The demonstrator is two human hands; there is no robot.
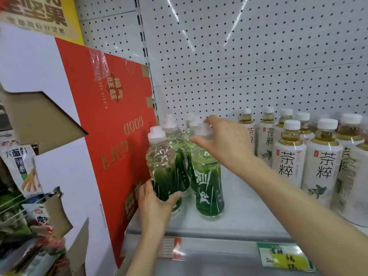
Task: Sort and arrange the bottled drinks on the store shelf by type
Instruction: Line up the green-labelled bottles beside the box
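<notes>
Several clear bottles with green labels and white caps stand at the left of the white shelf (245, 212). My left hand (155, 200) grips the lower body of the front-left green bottle (159, 160), next to the red box. My right hand (225, 142) reaches over the front-right green bottle (209, 188), and its fingers pinch that bottle's white cap. Behind these two stand more green bottles (175, 136), partly hidden. To the right stands a group of white-labelled tea bottles (286, 156) with white caps.
A red gift box (119, 136) leans against the shelf's left end. Snack packets (20, 166) hang in a rack at far left. A perforated white back panel (239, 56) rises behind the shelf. Price tags (282, 257) sit on the shelf's front rail.
</notes>
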